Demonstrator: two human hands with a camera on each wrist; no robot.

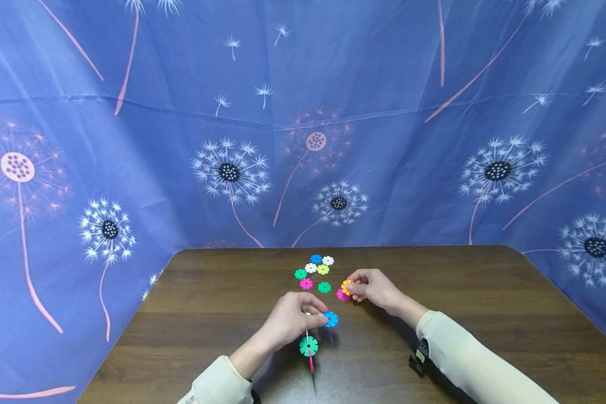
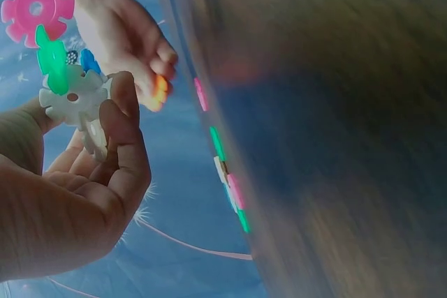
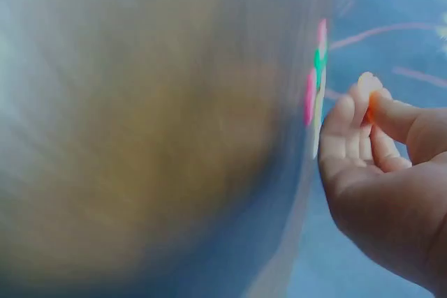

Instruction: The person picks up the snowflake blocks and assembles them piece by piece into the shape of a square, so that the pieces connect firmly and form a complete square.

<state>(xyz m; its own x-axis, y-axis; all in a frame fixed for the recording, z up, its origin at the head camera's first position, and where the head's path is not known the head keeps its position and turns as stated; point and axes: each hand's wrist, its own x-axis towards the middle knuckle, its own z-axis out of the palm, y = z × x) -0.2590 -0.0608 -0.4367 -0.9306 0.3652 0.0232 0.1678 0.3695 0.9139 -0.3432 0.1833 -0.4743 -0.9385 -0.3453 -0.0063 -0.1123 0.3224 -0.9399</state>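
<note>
A joined piece (image 2: 59,102) in white, green and pink was pinched by the left hand (image 1: 294,318), thumb against fingers. A blue disc (image 1: 332,318) was held at the same fingertips; whether it was joined on couldn't be told. Green and pink parts hung left of the blue disc, toward the wearer. An orange disc (image 1: 347,287) was pinched by the right hand (image 1: 376,287), beyond and right of the blue disc. A loose pink disc (image 1: 341,295) was left near there on the table (image 1: 207,314). Loose mixed-colour discs (image 1: 323,269) were scattered farther beyond the blue disc, mostly leftward.
</note>
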